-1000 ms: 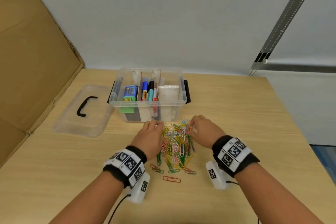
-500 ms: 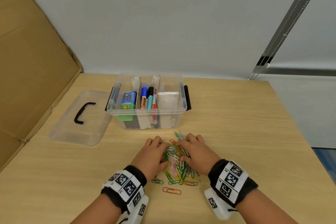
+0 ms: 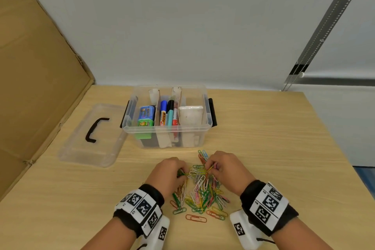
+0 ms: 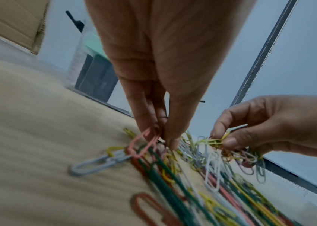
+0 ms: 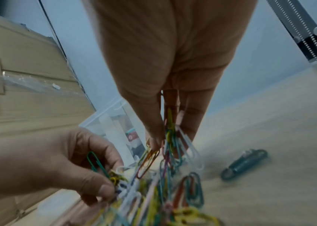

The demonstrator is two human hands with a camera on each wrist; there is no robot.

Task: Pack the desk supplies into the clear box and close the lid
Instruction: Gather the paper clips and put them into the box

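Observation:
A heap of coloured paper clips (image 3: 200,191) lies on the wooden table in front of the clear box (image 3: 168,128). My left hand (image 3: 170,170) pinches a bunch of clips at the heap's left side; the left wrist view shows its fingertips (image 4: 153,131) closed on a pink clip (image 4: 142,145). My right hand (image 3: 223,166) pinches another bunch at the heap's right side (image 5: 165,146). Both bunches are raised a little, with clips dangling from them. The box stands open and holds markers (image 3: 167,114), a blue and green item (image 3: 146,116) and a white block (image 3: 190,114). Its clear lid (image 3: 91,138) lies to the left.
A cardboard sheet (image 3: 34,79) leans along the table's left side. A white wall stands behind the box. Loose clips lie apart from the heap, one red clip (image 3: 195,218) near the front and a few (image 3: 203,155) just ahead of my right hand.
Both hands came in from the heap's sides, closed their fingers on clips and began raising them. The heap is drawn closer to me and more bunched.

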